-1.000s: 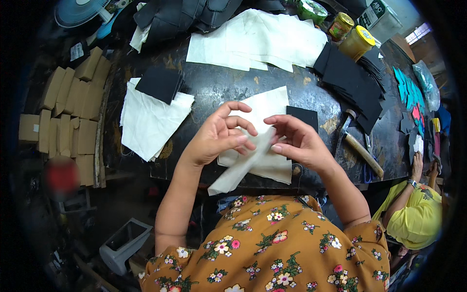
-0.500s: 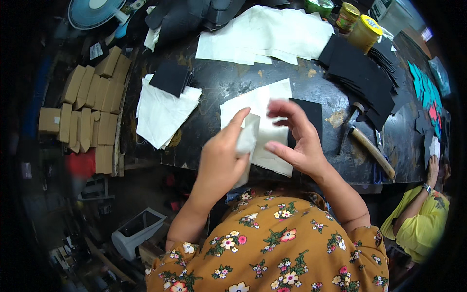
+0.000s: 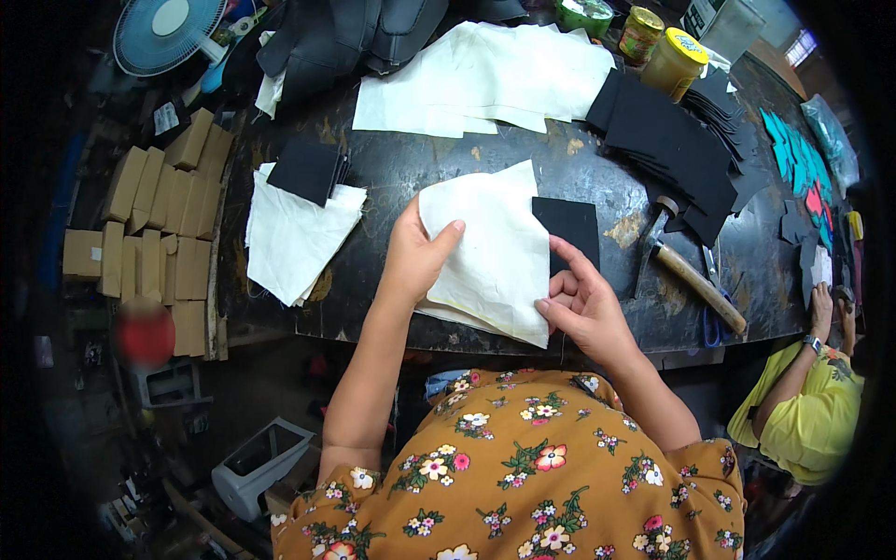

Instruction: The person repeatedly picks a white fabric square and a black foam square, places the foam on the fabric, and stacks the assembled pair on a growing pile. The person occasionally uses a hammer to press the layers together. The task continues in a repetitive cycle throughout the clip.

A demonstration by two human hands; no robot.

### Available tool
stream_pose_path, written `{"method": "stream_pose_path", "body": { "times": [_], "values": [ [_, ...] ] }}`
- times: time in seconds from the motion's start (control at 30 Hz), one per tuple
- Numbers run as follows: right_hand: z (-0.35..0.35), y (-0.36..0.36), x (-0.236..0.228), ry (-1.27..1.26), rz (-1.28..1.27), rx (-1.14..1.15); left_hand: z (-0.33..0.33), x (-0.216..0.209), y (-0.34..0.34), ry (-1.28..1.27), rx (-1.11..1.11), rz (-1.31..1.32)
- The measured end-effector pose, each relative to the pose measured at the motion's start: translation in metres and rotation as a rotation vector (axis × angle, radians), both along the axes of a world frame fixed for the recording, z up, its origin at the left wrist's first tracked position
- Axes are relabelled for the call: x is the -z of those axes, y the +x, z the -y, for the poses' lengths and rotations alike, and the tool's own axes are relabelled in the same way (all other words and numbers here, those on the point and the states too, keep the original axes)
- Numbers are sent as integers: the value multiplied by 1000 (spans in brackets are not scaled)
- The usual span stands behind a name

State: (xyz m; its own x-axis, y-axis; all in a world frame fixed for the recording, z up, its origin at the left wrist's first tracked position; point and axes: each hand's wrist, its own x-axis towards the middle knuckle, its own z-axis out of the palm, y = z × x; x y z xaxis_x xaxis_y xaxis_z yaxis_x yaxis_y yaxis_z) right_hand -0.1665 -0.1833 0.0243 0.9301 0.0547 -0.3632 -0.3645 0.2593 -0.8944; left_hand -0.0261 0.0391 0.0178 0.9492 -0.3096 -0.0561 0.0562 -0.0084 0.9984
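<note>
A white cloth piece (image 3: 490,247) is held up between my two hands over the near part of the dark table. My left hand (image 3: 418,254) grips its left edge, thumb on top and the other fingers behind it. At its right edge my right hand (image 3: 583,303) pinches the cloth between thumb and fingers. More white cloth shows just beneath its lower edge. Partly covered by the held piece, a black square sheet (image 3: 571,224) lies to its right. On the left, black squares (image 3: 306,170) rest on a stack of white cloth pieces (image 3: 294,238).
Farther back lies a spread of white cloth (image 3: 485,79). To the right are stacked black sheets (image 3: 667,149), a hammer (image 3: 700,285), blue-handled scissors (image 3: 714,322) and a yellow-lidded jar (image 3: 674,65). Cardboard boxes (image 3: 168,224) stand at left. A co-worker in yellow (image 3: 807,401) sits at right.
My left hand held bunched cloth upright while my right hand was open and apart. Now the cloth is spread flat and my right hand has closed on its right edge.
</note>
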Motion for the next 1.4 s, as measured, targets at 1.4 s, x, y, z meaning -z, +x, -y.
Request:
{"method": "stream_pose_path", "body": {
  "times": [1.4],
  "values": [
    [198,131,-24,-1310,418,286,-14,-20,33,806,108,357]
  ]
}}
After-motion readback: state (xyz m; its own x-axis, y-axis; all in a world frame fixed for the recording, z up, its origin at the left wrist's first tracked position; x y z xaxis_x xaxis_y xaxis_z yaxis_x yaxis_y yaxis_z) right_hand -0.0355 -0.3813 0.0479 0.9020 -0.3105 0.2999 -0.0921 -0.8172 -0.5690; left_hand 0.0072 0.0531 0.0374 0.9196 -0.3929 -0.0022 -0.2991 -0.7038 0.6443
